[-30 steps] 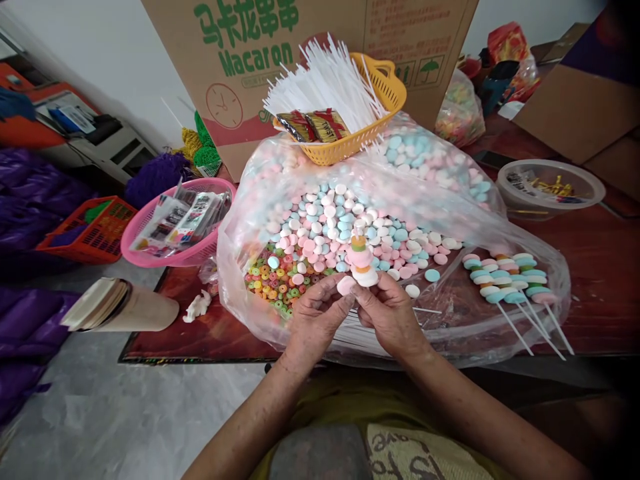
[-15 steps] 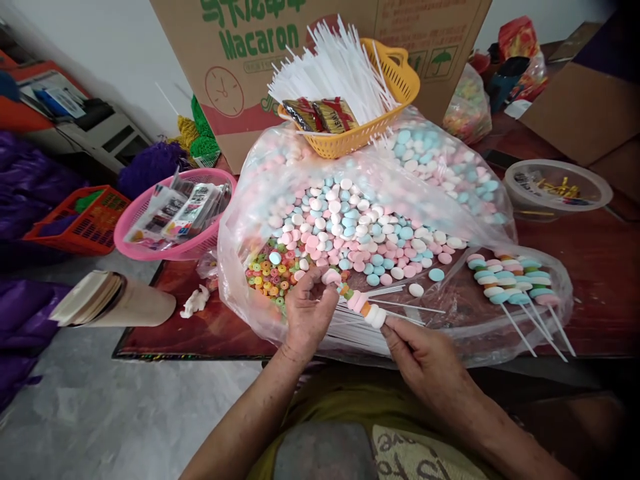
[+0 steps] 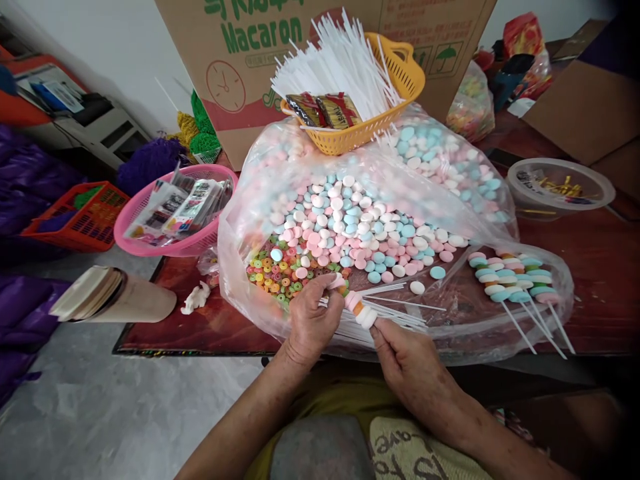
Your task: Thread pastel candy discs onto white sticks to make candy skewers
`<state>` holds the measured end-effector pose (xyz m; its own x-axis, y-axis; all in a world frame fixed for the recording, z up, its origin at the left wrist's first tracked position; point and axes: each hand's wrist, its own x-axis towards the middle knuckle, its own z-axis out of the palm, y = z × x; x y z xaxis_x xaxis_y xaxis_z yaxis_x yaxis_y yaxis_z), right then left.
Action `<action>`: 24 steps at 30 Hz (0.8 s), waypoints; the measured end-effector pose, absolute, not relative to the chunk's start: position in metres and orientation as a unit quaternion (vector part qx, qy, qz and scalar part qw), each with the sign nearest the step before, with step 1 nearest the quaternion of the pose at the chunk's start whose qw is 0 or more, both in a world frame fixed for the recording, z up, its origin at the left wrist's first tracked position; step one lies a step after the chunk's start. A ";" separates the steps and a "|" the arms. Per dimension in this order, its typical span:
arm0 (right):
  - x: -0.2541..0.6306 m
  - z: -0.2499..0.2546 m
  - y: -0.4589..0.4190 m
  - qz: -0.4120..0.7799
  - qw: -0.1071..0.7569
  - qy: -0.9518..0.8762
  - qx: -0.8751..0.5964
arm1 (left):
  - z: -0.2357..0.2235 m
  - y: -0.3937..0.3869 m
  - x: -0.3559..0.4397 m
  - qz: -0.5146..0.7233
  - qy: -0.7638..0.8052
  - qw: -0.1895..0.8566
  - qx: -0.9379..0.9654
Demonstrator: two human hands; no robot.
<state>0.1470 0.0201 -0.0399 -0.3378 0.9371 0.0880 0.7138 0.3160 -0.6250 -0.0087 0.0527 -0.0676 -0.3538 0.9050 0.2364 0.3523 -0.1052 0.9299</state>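
Note:
My right hand [image 3: 407, 353] is closed on the lower end of a candy skewer [image 3: 355, 302], just under its white marshmallows. Pink marshmallows and an orange gummy ring sit above the white ones, and a green gummy [image 3: 344, 289] shows near the tip. At that tip my left hand [image 3: 315, 320] pinches a pink marshmallow [image 3: 336, 281]; whether the stick passes through it cannot be seen. Loose pink, white and blue marshmallows [image 3: 360, 227] lie piled on clear plastic, with gummy rings [image 3: 277, 277] at their left. White sticks [image 3: 390, 313] lie behind my hands.
Several filled skewers [image 3: 513, 277] lie at the right. A yellow basket [image 3: 350, 139] of white sticks stands behind the pile, before a cardboard box [image 3: 225, 87]. A pink basket [image 3: 175, 250] of packets and a beige container [image 3: 145, 297] are at the left, a clear tub [image 3: 560, 190] at the right.
Both hands have shifted slightly, the right one leftward, and are closer together. The pink marshmallow in my left fingers is now nearer the candies on the skewer.

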 end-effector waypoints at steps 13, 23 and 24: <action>0.144 -0.057 0.035 0.342 0.262 -0.734 -0.525 | -0.062 0.081 -0.005 0.584 0.545 0.526 0.291; 0.141 -0.049 0.029 0.347 0.257 -0.728 -0.533 | -0.045 0.083 0.038 0.635 0.461 0.585 0.205; 0.141 -0.049 0.029 0.341 0.255 -0.730 -0.534 | -0.046 0.081 0.038 0.636 0.452 0.592 0.201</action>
<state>0.1406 0.0290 -0.0488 -0.2994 0.9541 0.0082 0.6064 0.1970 -0.7704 0.0384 0.0812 -0.0463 -0.2185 0.9348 -0.2800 -0.5713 0.1101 0.8133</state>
